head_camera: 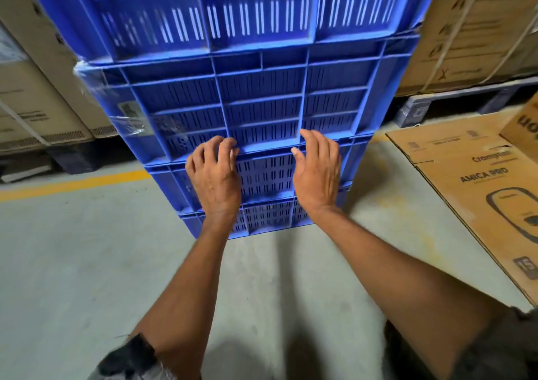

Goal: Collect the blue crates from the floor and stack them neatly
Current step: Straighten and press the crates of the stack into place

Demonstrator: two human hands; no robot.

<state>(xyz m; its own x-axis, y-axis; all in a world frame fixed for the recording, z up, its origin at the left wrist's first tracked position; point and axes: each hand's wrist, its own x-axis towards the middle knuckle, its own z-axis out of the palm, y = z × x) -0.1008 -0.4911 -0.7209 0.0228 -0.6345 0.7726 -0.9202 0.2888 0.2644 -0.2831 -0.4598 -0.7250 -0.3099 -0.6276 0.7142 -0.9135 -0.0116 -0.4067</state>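
A tall stack of blue slotted plastic crates (256, 103) stands on the grey floor straight ahead and fills the upper middle of the view. The top crate (233, 10) sits slightly skewed on the one below. My left hand (214, 176) rests against the stack's front, fingers curled at the lower rim of a middle crate. My right hand (317, 170) lies flat against the same front beside it, fingers apart. Neither hand encloses anything. Clear tape (128, 123) with a label clings to the stack's left corner.
Strapped cardboard boxes (35, 97) on a dark pallet stand at the left. More cartons (477, 30) on a pallet rise at the right, and a printed carton (477, 199) lies on the floor at the right. A yellow floor line (72, 184) runs leftward.
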